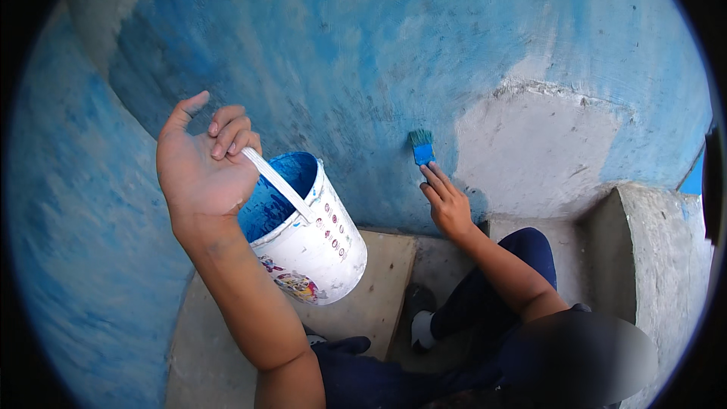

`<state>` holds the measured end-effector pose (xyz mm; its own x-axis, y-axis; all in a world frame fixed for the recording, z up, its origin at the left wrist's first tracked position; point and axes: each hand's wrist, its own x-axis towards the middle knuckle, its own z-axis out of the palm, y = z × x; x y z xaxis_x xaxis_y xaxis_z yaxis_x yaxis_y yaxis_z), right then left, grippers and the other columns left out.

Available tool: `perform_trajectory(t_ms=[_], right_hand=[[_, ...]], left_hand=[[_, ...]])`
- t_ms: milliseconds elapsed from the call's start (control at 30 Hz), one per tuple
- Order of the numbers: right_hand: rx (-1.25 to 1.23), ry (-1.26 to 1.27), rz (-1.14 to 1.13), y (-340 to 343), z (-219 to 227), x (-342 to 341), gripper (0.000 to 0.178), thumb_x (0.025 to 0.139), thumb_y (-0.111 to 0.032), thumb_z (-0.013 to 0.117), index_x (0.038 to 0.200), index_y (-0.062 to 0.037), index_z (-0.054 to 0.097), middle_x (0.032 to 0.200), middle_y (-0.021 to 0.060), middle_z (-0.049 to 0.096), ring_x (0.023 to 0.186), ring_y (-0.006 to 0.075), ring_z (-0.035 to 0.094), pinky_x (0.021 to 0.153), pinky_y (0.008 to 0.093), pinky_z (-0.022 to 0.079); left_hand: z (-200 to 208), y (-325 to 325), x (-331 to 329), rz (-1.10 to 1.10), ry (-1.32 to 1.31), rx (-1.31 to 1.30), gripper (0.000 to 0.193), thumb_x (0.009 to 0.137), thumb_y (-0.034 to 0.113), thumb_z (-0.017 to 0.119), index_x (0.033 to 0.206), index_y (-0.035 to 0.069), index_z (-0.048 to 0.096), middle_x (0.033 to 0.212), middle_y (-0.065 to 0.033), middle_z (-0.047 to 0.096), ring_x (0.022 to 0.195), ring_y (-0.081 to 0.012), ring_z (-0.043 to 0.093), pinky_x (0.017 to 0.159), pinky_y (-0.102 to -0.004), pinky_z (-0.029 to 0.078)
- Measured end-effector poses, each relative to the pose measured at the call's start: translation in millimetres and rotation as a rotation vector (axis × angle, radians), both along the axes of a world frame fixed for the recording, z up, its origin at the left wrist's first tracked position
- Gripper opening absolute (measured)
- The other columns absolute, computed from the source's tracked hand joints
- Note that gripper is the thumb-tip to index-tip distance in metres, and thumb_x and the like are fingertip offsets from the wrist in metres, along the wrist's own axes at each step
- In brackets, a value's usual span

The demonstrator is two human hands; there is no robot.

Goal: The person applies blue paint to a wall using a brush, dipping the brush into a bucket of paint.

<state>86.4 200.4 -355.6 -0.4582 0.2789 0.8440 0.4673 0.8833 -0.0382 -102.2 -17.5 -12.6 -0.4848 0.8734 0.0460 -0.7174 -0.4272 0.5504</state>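
A white paint bucket (pixel 333 238) with coloured prints on its side hangs tilted from its white strap handle (pixel 279 183). My left hand (pixel 206 163), palm turned up, has its curled fingers hooked round that handle while the thumb sticks out. Blue paint coats the inside of the bucket. In my right hand (pixel 450 206) is a paintbrush (pixel 423 153) with a blue band and dark green bristles pointing up. The bristles are at the streaky blue wall (pixel 363 91), left of a bare grey patch (pixel 534 151); whether they touch it I cannot tell.
A pale board or slab (pixel 382 273) lies below the bucket. On the right stands a rough concrete block (pixel 663 257) beside a recess. Another blue-painted surface (pixel 98 227) curves along the left. My knee (pixel 530 254) and shoe (pixel 419 310) show below my right arm.
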Motion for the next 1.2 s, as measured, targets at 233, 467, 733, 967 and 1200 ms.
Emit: perform_trajectory(t_ms=[233,467,733,967,1200], right_hand=[[-0.253,-0.259,0.087,-29.5,-45.1,-11.2,0.025,0.083,-0.003,0.061,0.108,-0.0049,0.063,0.14,0.0134,0.06,0.136,0.0301,0.054,0.083,0.0381,0.06],[-0.014,0.063,0.043,-35.1,28.5,-1.3,0.019,0.086,-0.002,0.059,0.104,-0.0031,0.063,0.137,0.0148,0.061,0.137,0.0322,0.052,0.087,0.0406,0.059],[-0.291,-0.457,0.031,-18.1,-90.4,-2.1,0.02,0.084,-0.003,0.059,0.104,-0.0034,0.064,0.144,0.0152,0.056,0.135,0.0317,0.054,0.09,0.0397,0.059],[-0.224,-0.058,0.088,-41.1,1.9,-8.4,0.021,0.084,-0.003,0.06,0.104,-0.0042,0.065,0.14,0.0159,0.06,0.13,0.033,0.059,0.088,0.0398,0.06],[-0.216,-0.252,0.029,-40.5,-33.7,7.0,0.021,0.086,0.0,0.057,0.102,-0.007,0.068,0.142,0.0094,0.059,0.131,0.0286,0.058,0.084,0.0377,0.06]], left_hand=[[1.3,-23.2,-6.1,0.042,0.026,-0.001,0.033,0.095,0.017,0.061,0.077,0.008,0.034,0.072,-0.0039,0.032,0.054,-0.0137,0.026,0.058,-0.0297,0.027],[-4.8,-16.0,2.9,-0.033,0.078,-0.065,0.031,0.096,0.018,0.058,0.078,0.007,0.035,0.07,-0.0035,0.033,0.052,-0.0131,0.026,0.059,-0.0298,0.027],[-24.7,21.7,2.5,-0.1,0.023,-0.206,0.033,0.097,0.021,0.058,0.08,0.006,0.035,0.072,-0.0038,0.034,0.051,-0.0129,0.024,0.058,-0.0293,0.026],[-21.2,-0.2,-4.5,-0.084,0.018,-0.17,0.032,0.096,0.02,0.058,0.08,0.007,0.034,0.072,-0.0034,0.034,0.051,-0.013,0.023,0.059,-0.0292,0.025],[-26.4,10.7,1.9,-0.051,0.063,-0.222,0.033,0.096,0.02,0.059,0.079,0.007,0.034,0.072,-0.0026,0.034,0.051,-0.0123,0.025,0.057,-0.0292,0.025]])
